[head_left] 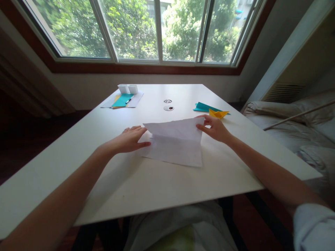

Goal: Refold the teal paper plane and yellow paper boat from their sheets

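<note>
A sheet of white paper [176, 143] with a faint crease across it is tilted up over the middle of the white table. At its left edge is my left hand [131, 139], thumb on the near face and fingers by the upper corner. My right hand [213, 128] pinches the upper right corner between thumb and fingers. Just beyond that hand sits a yellow folded paper boat [218, 114]. A teal folded paper piece [206, 107], shaped like a plane, lies beside the boat.
At the table's [125, 188] far left, teal paper [123, 100] and a pen [130, 99] lie on other sheets, near two small white paper boxes [133, 89]. Round cable-hole covers [168, 108] are set in the tabletop. A covered sofa [277, 122] stands at the right.
</note>
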The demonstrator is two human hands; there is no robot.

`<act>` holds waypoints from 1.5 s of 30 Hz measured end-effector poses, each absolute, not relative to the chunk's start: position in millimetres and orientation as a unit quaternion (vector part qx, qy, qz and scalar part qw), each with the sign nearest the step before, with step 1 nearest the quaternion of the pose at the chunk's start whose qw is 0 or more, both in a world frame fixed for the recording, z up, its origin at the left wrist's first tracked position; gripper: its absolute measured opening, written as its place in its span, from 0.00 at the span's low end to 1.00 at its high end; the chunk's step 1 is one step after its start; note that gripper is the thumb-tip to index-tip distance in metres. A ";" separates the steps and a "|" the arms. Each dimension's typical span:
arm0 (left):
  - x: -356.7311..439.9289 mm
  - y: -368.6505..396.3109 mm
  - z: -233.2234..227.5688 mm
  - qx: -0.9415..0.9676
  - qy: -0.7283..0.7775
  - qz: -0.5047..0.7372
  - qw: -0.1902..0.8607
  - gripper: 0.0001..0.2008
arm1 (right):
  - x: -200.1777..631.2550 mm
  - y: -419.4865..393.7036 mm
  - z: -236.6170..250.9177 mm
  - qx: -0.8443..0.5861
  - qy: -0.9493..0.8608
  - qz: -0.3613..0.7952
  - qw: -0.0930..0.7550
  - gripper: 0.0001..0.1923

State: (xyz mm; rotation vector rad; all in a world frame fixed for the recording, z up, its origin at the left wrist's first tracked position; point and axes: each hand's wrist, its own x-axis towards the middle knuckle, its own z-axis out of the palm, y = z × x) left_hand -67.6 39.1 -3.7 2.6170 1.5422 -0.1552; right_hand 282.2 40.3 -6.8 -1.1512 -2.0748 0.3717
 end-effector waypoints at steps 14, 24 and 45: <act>-51.6 27.9 3.1 0.883 0.466 0.049 0.008 0.24 | 285.7 51.6 -27.6 -0.458 -0.854 -0.035 0.245 0.27; -11.2 -5.4 3.4 0.944 0.322 0.014 0.068 0.18 | 270.5 34.9 -23.2 -0.369 -0.925 0.017 0.091 0.17; -39.4 27.0 -9.3 0.770 0.629 0.083 -0.063 0.24 | 284.3 48.3 -19.4 -0.444 -0.871 0.009 0.208 0.17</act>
